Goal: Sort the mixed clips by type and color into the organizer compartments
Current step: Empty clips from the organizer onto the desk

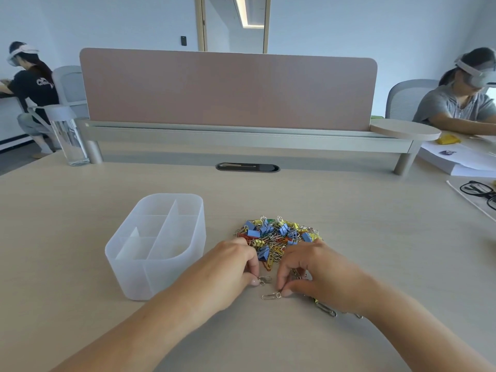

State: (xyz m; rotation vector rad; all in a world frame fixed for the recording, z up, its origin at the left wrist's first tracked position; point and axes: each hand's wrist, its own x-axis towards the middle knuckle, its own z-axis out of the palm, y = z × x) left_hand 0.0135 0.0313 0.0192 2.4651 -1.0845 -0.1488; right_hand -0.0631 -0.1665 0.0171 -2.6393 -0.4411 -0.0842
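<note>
Clip pile (279,232) just beyond left hand (230,264), right hand (322,269); silver paperclip (264,279) pinched in each.

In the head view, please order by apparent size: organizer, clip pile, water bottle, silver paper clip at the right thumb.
1. organizer
2. clip pile and water bottle: similar; the bottle stands farther away, so unranked
3. silver paper clip

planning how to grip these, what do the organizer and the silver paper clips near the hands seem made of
The organizer looks like plastic, frosted and translucent: its inner dividers show dimly through the walls. The silver paper clips appear to be bent metal wire, bright and glossy, with thin looped outlines. Whether they are plated or bare steel cannot be told.
</note>
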